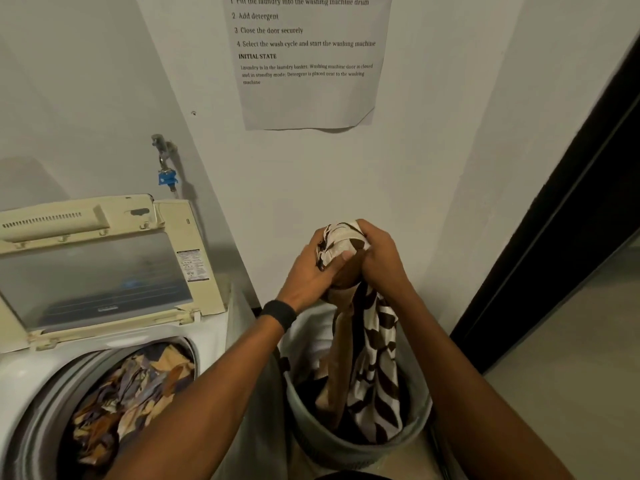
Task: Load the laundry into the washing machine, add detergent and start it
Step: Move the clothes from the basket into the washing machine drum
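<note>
Facing you: pale wall [311,174], dark door frame [571,220] running down the right. Washing machine [214,341] sits low left, a top-loader, lid [97,271] raised and leaning back towards the wall. Drum [45,420] is open to view, with mixed laundry [131,393] in blue, tan and brown lying inside. A printed sheet [308,64] is stuck on the wall above, listing the steps. Grey laundry basket [346,448] stands on the floor just beside the machine, to its right, between your forearms. The patterned cloth [374,358], brown and white, hangs from your hands down into the basket, its lower end on the dark items inside. Your left grip [318,268] is closed round the bunched top of the cloth, thumb pressed across it. Your right grip [381,261] is closed on the same bunch from the other side, the two touching, held above the basket and close to the wall. There is a black wristband [278,315] on the left wrist. A tap [164,157] with a blue fitting is on the wall behind the lid.
</note>
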